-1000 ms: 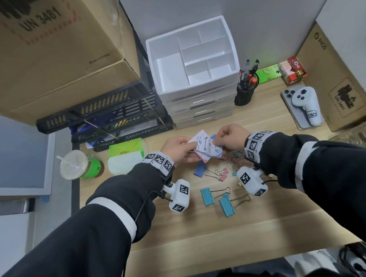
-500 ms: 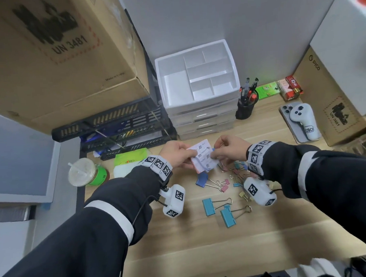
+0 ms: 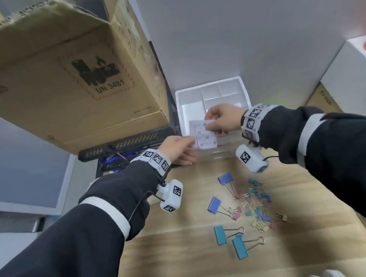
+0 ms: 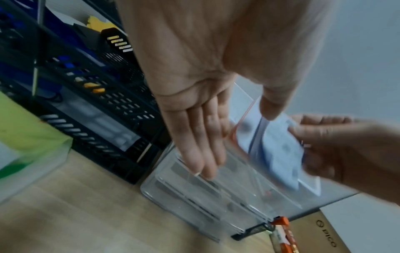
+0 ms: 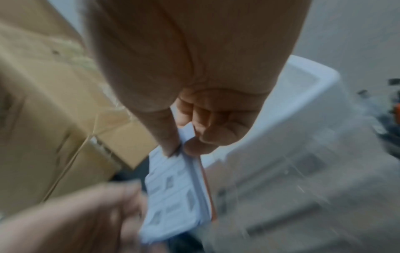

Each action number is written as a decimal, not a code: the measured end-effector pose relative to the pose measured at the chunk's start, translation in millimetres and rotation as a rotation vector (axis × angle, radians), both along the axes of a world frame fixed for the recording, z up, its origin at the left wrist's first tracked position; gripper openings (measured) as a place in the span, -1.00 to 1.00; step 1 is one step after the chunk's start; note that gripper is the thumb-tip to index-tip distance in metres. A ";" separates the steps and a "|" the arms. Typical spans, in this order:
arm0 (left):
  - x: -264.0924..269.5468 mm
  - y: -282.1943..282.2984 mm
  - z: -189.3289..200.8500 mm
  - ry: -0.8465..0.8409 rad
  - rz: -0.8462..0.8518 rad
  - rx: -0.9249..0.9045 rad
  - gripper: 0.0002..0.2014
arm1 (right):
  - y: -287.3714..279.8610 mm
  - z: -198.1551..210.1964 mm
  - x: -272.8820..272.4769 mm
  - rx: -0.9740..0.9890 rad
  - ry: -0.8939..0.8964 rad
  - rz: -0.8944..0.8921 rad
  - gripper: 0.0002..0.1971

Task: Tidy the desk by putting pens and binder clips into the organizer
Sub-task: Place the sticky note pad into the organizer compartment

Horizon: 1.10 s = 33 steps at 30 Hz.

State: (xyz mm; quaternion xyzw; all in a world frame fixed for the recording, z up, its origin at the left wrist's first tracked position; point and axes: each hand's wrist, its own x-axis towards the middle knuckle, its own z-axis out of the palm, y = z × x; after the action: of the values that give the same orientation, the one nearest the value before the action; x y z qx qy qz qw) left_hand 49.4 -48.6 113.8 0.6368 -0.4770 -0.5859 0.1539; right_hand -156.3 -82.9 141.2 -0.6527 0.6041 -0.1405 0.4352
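The white organizer (image 3: 211,90) stands at the back of the desk, its open top compartments above clear drawers (image 4: 194,196). In front of it my right hand (image 3: 209,124) pinches the top edge of a stack of printed paper slips (image 3: 205,139) between thumb and curled fingers (image 5: 205,137). My left hand (image 3: 178,147) has straight fingers (image 4: 205,145), and its thumb touches the stack's left edge. Below on the desk lie large blue binder clips (image 3: 225,178), teal ones (image 3: 220,235) and a pile of small coloured clips (image 3: 257,204). No pens show in the head view.
A big cardboard box (image 3: 68,80) overhangs black mesh trays (image 3: 125,144) left of the organizer. A white box (image 3: 354,65) and a brown carton (image 3: 324,101) stand at the right. A green tissue pack (image 4: 26,133) sits at the left, and a black mesh cup (image 4: 255,231) beside the organizer.
Both hands have lifted the paper stack off the clip pile and carried it up and back to the organizer's front. The left fingers have straightened.
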 end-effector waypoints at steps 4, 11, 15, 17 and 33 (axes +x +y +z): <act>9.4 -10.2 -6.3 -0.082 -0.016 0.196 -0.42 | -41.4 14.8 10.9 -0.045 -0.015 -0.107 -0.89; 1.7 -26.5 -7.4 -0.052 0.060 0.244 -0.23 | -81.0 -0.5 40.8 -0.139 0.236 -0.154 -0.79; 3.7 -28.8 -17.7 -0.051 0.011 0.268 -0.23 | -85.2 -3.4 45.1 -0.269 0.390 -0.060 -0.59; 3.9 -28.4 -22.0 -0.054 -0.001 0.257 -0.25 | -82.6 -6.1 45.2 -0.330 0.378 0.001 -0.61; 1.3 -27.1 -24.6 -0.098 -0.019 0.217 -0.31 | -62.9 -27.7 49.3 -0.405 0.859 0.363 -0.52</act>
State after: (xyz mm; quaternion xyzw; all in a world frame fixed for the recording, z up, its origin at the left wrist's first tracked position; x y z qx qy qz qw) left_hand 50.7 -75.7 89.2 0.6730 -0.4238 -0.6037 0.0552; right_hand -107.0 -145.8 113.5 -0.8172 0.5661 0.1040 0.0297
